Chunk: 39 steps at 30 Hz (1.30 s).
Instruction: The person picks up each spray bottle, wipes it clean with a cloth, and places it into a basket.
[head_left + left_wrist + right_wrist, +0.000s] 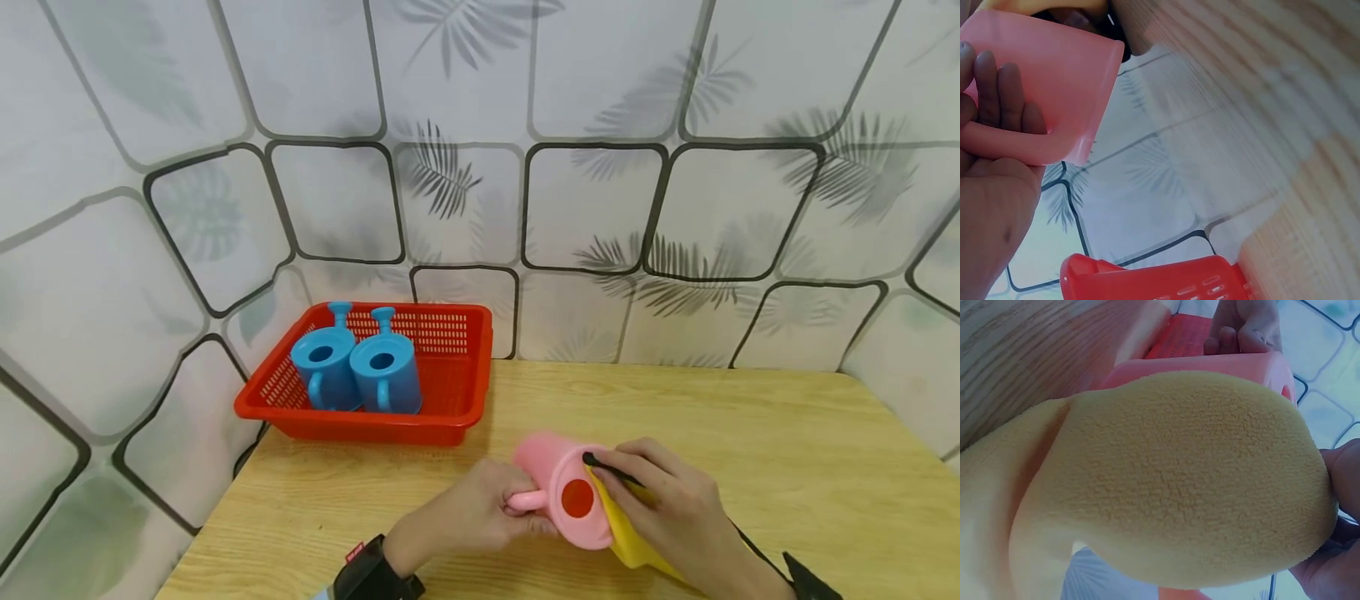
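A pink toy watering can (546, 467) is tilted over the table, its round top hole facing me. My left hand (483, 504) grips it by the handle (528, 500); in the left wrist view the fingers pass between handle and body (1060, 75). My right hand (671, 500) pinches a yellow cloth (633, 533) against the can's right side near the top rim. A short black strip (600, 461) sticks out from the right fingers at the cloth's edge. Up close in the right wrist view, the fluffy cloth (1172, 475) covers much of the can.
A red plastic basket (375, 427) stands at the back left of the wooden table (750, 442). Two blue toy watering cans (322, 367) sit upright in its left part, spouts toward the back. A patterned white curtain or sheet (465, 208) surrounds the table behind and at the sides.
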Motion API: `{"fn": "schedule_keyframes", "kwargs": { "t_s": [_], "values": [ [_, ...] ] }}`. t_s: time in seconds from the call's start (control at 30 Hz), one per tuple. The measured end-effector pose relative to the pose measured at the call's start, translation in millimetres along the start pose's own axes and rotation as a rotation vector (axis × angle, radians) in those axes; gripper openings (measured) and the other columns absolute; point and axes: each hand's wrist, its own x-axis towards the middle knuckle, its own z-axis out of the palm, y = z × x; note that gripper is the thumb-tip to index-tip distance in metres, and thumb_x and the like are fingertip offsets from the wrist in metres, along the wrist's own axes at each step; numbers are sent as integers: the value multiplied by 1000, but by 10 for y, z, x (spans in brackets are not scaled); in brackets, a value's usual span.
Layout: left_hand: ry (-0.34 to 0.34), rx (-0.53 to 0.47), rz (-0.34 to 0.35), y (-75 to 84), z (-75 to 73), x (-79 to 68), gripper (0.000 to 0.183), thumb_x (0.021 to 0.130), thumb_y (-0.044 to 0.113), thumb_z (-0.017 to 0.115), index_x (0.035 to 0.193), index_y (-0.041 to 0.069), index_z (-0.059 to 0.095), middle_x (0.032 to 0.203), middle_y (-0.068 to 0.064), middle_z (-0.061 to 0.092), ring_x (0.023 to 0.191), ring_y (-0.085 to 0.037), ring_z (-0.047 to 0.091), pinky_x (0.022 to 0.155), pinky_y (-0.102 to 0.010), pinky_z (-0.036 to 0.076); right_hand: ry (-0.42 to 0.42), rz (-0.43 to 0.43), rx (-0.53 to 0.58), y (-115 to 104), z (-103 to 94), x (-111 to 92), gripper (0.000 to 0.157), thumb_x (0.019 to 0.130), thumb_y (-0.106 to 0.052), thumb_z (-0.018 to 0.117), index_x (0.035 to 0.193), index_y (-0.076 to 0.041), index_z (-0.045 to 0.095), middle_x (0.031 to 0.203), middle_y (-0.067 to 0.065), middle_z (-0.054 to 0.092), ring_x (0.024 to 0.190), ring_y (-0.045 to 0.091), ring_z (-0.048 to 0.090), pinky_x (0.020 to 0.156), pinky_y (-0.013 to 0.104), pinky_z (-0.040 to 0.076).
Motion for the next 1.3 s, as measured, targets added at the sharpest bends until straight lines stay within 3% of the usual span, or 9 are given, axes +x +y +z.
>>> {"fn": "schedule_keyframes", "kwargs": {
  "t_s": [0.17,0.5,0.83,1.1,1.3],
  "values": [
    [-6,-12,13,7,19,8,28,88,26,80,76,15,58,65,6,43,66,5,40,60,-12,33,46,-8,-35,-1,4,43,36,102,-40,59,99,-10,79,89,-3,69,73,3,64,73,7,52],
    [-21,-13,-28,-3,5,-2,26,89,28,80,78,16,60,66,9,43,64,4,41,59,-13,31,26,37,-33,0,-26,14,36,102,-40,59,102,-11,79,91,-3,70,76,2,64,75,6,51],
    [83,-85,-37,-28,-48,-31,42,88,27,81,67,13,47,63,6,35,64,1,37,59,-15,28,71,16,2,6,-16,-30,35,101,-38,62,101,-7,79,90,-1,72,77,2,64,77,6,51],
    [124,-175,-163,-51,-70,-44,23,87,27,81,77,16,64,62,4,43,61,1,41,57,-17,30,94,-27,32,-15,17,-89,33,100,-36,64,101,-5,78,94,6,74,88,6,67,92,6,48],
    [140,-204,-239,-49,-104,-43,15,88,28,81,84,16,72,64,6,48,63,0,44,58,-17,33,80,-86,53,-33,26,-70,32,99,-35,66,98,-6,78,91,4,72,79,6,66,79,7,52]
  ]
}}
